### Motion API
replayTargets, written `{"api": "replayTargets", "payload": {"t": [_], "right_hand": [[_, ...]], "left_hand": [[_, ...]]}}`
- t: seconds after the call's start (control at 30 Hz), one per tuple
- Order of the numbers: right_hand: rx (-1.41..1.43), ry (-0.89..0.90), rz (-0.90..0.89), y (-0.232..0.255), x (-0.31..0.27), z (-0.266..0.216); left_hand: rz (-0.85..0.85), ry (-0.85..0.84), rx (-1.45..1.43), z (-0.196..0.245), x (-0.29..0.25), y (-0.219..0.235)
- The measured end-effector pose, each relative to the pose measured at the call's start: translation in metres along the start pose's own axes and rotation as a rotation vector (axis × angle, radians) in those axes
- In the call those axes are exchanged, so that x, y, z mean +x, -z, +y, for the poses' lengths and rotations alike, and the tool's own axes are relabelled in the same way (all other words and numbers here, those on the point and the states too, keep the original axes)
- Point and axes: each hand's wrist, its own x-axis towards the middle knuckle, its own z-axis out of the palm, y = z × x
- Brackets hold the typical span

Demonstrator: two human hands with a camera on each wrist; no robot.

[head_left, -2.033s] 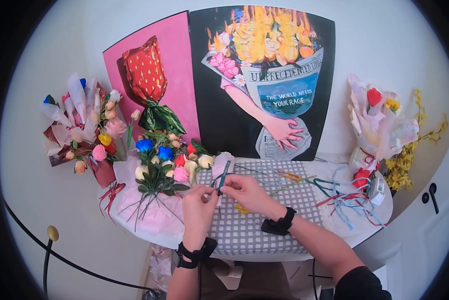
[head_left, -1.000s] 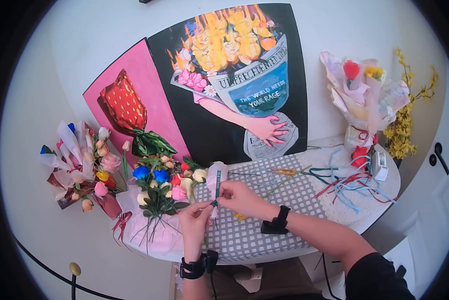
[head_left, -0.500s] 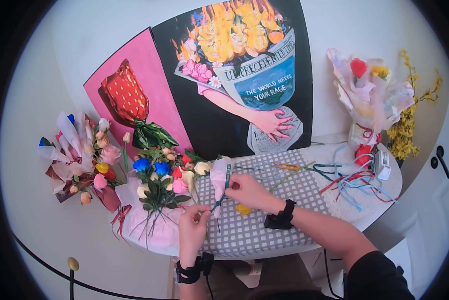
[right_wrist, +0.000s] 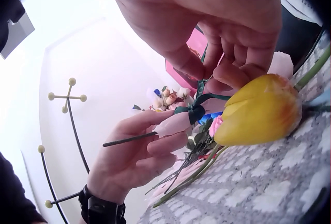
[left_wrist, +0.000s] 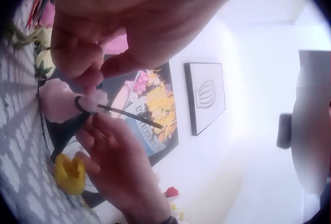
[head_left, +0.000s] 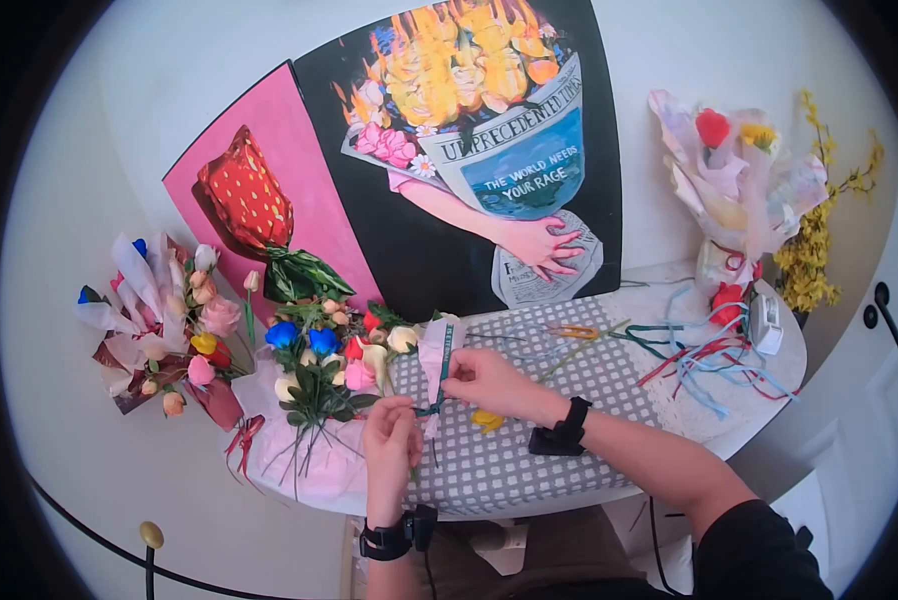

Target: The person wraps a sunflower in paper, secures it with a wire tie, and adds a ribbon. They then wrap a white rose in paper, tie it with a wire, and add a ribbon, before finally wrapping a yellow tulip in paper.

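A pale pink paper wrap [head_left: 437, 352] round a thin dark stem [right_wrist: 129, 140] lies over the checked cloth, a green ribbon [right_wrist: 196, 112] knotted round its lower part. My right hand [head_left: 499, 385] pinches the ribbon above the knot between thumb and fingers, beside the wrap. On the wrap's left, my left hand [head_left: 391, 445] pinches a ribbon end at its fingertips; they partly hide that end. A yellow tulip [right_wrist: 261, 111] rests on the cloth, just below my right hand in the head view.
Mixed flowers [head_left: 324, 365] on pink paper lie left of the hands. Loose ribbons [head_left: 704, 350], an orange-handled tool [head_left: 572, 331] and a white box [head_left: 766, 323] are at the right. Wrapped bouquets stand at both sides; two paintings [head_left: 369, 240] lean behind.
Over the last half second my left hand has moved up, closer to the knot. Earlier the fingertips of both hands were together; now they are apart. The head view has shifted and tilted.
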Motion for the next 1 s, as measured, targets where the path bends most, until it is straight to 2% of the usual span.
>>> {"api": "replayTargets", "payload": {"t": [0.07,0.13,0.33,0.47,0.53,0.57,0.63,0.73,0.87,0.93,0.97,1.0], "right_hand": [[0.031,0.008,0.017,0.000,0.000,0.000],[0.035,-0.008,0.009,0.000,0.001,0.000],[0.027,-0.063,-0.071,-0.001,0.002,0.003],[0.047,-0.046,-0.034,0.000,0.001,0.002],[-0.125,0.003,0.004,0.002,0.001,0.005],[-0.123,0.000,0.007,0.002,0.000,0.006],[-0.293,0.001,0.085,0.002,-0.001,0.004],[-0.279,-0.041,0.091,0.003,-0.003,-0.003],[-0.346,-0.028,0.066,0.003,-0.004,-0.004],[-0.390,-0.009,0.074,0.003,-0.005,-0.006],[-0.388,-0.010,0.076,0.003,-0.005,-0.005],[-0.351,0.012,0.064,0.003,-0.005,-0.004]], "left_hand": [[0.027,0.029,-0.095,0.002,-0.005,-0.005],[0.110,-0.029,-0.184,0.003,-0.010,-0.009],[0.027,-0.074,-0.086,-0.005,-0.010,-0.006],[0.076,-0.068,-0.066,-0.003,-0.010,-0.005],[0.054,-0.004,-0.148,0.003,-0.014,-0.007],[0.051,0.000,-0.145,0.002,-0.014,-0.005],[-0.084,0.046,-0.368,0.000,-0.014,0.000],[-0.144,0.100,-0.425,0.005,-0.017,0.003],[-0.104,0.226,-0.533,-0.001,-0.015,0.010],[-0.021,0.079,-0.033,-0.003,-0.015,0.006],[-0.022,0.080,-0.031,-0.007,-0.013,0.006],[0.000,-0.014,0.114,-0.013,-0.009,0.007]]}}
